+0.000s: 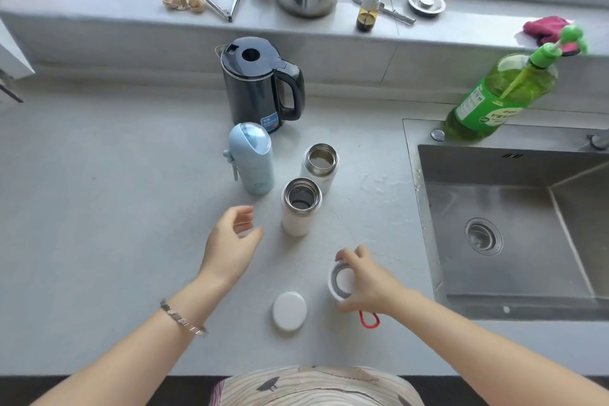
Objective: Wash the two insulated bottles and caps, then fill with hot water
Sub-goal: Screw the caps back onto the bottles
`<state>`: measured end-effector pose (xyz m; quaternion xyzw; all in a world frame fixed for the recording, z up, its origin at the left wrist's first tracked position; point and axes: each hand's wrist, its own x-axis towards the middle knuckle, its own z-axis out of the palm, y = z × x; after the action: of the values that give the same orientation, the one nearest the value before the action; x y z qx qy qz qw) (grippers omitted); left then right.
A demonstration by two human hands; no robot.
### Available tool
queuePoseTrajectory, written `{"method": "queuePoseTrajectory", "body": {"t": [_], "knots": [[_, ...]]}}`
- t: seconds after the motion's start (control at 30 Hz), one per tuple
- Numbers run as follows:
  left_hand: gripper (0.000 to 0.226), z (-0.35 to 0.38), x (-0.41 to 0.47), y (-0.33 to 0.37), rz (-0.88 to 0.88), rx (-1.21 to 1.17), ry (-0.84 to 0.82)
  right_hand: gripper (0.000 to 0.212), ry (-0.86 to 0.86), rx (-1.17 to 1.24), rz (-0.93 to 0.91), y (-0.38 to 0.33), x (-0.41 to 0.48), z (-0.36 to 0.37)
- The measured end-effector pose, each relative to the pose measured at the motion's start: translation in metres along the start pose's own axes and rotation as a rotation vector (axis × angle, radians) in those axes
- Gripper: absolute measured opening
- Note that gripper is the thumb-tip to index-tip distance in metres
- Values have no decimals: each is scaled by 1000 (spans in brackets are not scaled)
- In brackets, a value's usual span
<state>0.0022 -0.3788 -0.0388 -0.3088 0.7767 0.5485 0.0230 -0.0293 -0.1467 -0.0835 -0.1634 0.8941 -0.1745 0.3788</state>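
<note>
White with steel mouths, the two insulated bottles stand upright and without caps in the middle of the grey counter (99, 208), to the left of the sink (461, 201). The near bottle (296, 224) is just in front of the far bottle (319, 171). They are very close, and I cannot tell if they touch.

The left hand (232, 241) hovers just beside the near bottle, on its left. Its fingers are loosely curved and a little apart, and they hold nothing. A bracelet (183, 320) is on that wrist.

The right hand (365, 280) is nearer to the person, in front of the bottles. Its fingers and thumb are curled round the rim of one cap (341, 280), which is turned on its side so that the metal-lined inside faces left. A red loop (369, 320) shows under this hand. The other cap (289, 310) lies flat on the counter, just beside the held one, and nothing touches it.

Behind the bottles stand a light blue bottle (252, 158), closed, and a dark kettle (260, 86). A green soap bottle (494, 92) with a pump stands at the far corner of the sink.
</note>
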Motion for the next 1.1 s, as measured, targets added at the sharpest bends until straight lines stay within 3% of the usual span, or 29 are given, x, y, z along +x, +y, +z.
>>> {"method": "queuePoseTrajectory", "body": {"t": [0.13,0.3,0.37,0.5,0.6,0.67,0.77,0.83,0.93,1.1], "knots": [[24,-10,6,57,267,-22,-19,73,195,296,65,6,3,-52],[24,12,60,102,304,120,-346,71,323,553,45,-3,29,-124],[38,30,83,110,281,294,-429,71,354,519,82,-8,42,-139],[98,63,114,120,331,810,-641,72,348,477,130,-17,66,-158],[106,79,130,117,413,1067,-735,71,351,526,156,-19,79,-163],[95,87,137,111,439,1142,-729,68,362,595,165,-17,83,-164],[63,92,138,106,515,1132,-650,64,367,721,153,-12,84,-165],[53,92,137,102,541,1089,-605,62,365,776,143,-8,82,-167],[55,85,136,102,532,928,-531,60,424,736,95,-5,70,-172],[72,60,118,133,429,357,-385,59,531,727,-55,-14,43,-193]]}}
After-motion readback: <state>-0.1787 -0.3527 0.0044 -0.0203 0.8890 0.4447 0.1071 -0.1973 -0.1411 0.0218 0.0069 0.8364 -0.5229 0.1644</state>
